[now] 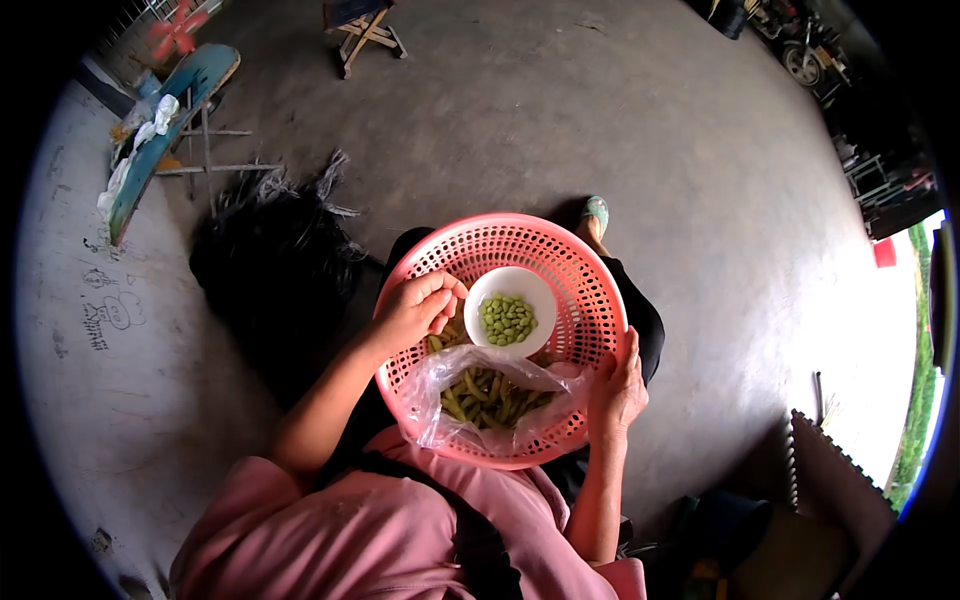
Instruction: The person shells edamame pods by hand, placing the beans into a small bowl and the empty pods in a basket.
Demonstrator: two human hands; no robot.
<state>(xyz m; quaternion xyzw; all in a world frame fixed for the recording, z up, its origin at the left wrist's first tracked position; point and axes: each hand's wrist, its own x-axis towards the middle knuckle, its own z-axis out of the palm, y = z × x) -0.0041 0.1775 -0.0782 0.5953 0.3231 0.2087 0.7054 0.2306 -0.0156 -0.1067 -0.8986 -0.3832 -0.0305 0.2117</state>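
Note:
A pink plastic basket (590, 290) with a perforated wall rests on my lap. Inside it stands a white bowl (543, 290) holding shelled green beans (507, 319). Nearer my body, a clear plastic bag (430, 385) lies open with bean pods (485, 397) in it; a few more pods lie beside the bowl. My left hand (420, 305) hovers over the basket at the bowl's left rim, fingers curled together; whatever they may hold is hidden. At the basket's right edge, my right hand (622, 388) grips the rim, its fingers partly out of sight.
A black stringy heap (275, 260) lies on the concrete floor (720, 230) to my left. Beyond it, a blue-green board on legs (175, 130) stands by the wall. A folding stool (362, 35) is ahead, and a motorcycle (803, 62) is at far right.

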